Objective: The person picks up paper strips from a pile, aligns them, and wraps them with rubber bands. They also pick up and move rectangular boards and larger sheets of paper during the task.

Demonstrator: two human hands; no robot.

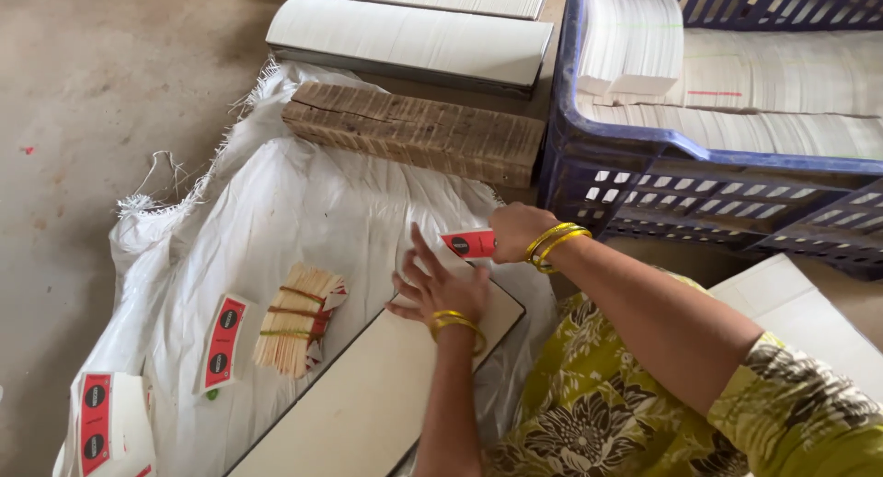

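White woven sacking (303, 201) is spread over the concrete floor and serves as the work surface.

Work in hand: a small red-and-white paper sleeve (469, 243) is held at the far end of a long pale board (368, 394). The right hand (517, 230) is closed around one end of the sleeve in a pinch grip. The left hand (440, 288) is laid on the board just beside it, fingers spread and nearly flat, nothing gripped; only the board is touched.

Progress, judged from the layout:
- One bundle of thin pale sticks (296, 319), bound with several rubber bands, is laid on the sacking left of the board, with a red-printed sleeve showing at its lower end. This looks like a finished unit.
- One flat red-and-white sleeve (223, 342) is left loose beside the bundle, unused.
- A short stack of the same flat sleeves (103, 426) is seen at the lower left corner.
- Little appears completed; most of the stock is judged to be untouched.

Containers:
- A blue-purple plastic crate (644, 178) with slotted walls is set at the upper right, well filled with stacked white sheets or flat cards (763, 95); a smaller white pile is perched on top at its left end.
- Outside the crate, a brown block of packed sticks (414, 132) is laid on its side, and two long white packets (409, 40) are set beyond it.
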